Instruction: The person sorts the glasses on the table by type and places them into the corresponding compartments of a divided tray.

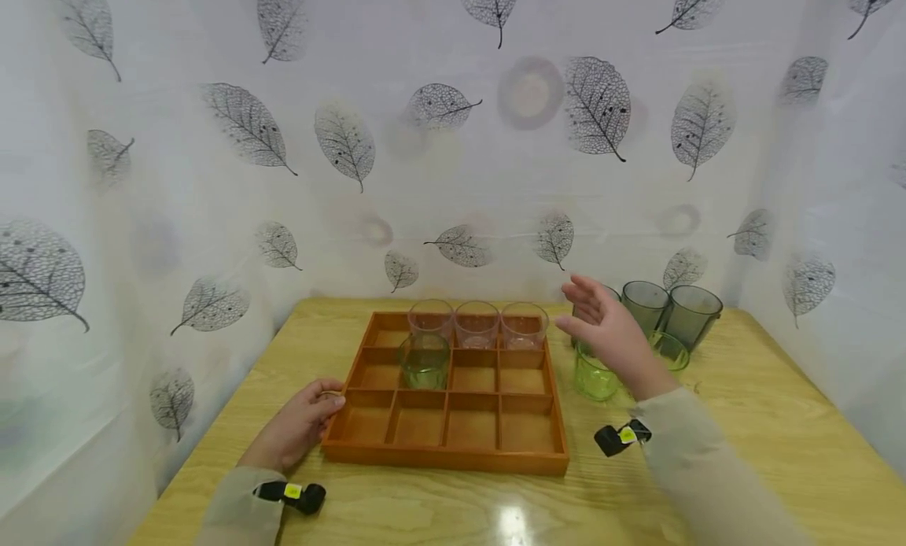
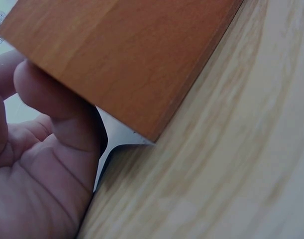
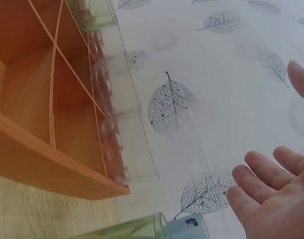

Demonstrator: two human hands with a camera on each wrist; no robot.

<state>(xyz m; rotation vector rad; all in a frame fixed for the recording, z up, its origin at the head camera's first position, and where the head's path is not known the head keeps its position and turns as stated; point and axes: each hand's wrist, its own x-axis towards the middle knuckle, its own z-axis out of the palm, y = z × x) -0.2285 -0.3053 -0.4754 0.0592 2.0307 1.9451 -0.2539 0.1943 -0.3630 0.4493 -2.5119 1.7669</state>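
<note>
My left hand [image 1: 300,420] rests at the left side of a wooden compartment tray [image 1: 446,457], its thumb touching the outer wall. Close up in the left wrist view, the fingers [image 2: 57,107] lie loosely bent against that wall. My right hand [image 1: 602,322] hovers with fingers spread and nothing held, above a green glass [image 1: 594,377] and in front of grey glasses. Three clear glasses [image 1: 476,326] stand along the tray's back row, in all but the leftmost compartment. Another green glass [image 1: 425,365] sits in the middle row, second compartment from the left.
Right of the tray, grey glasses [image 1: 694,314] stand at the back of the wooden table [image 1: 771,420], with another green glass [image 1: 671,351] before them; my right hand partly hides this group. A leaf-print curtain [image 1: 460,168] hangs behind and at both sides.
</note>
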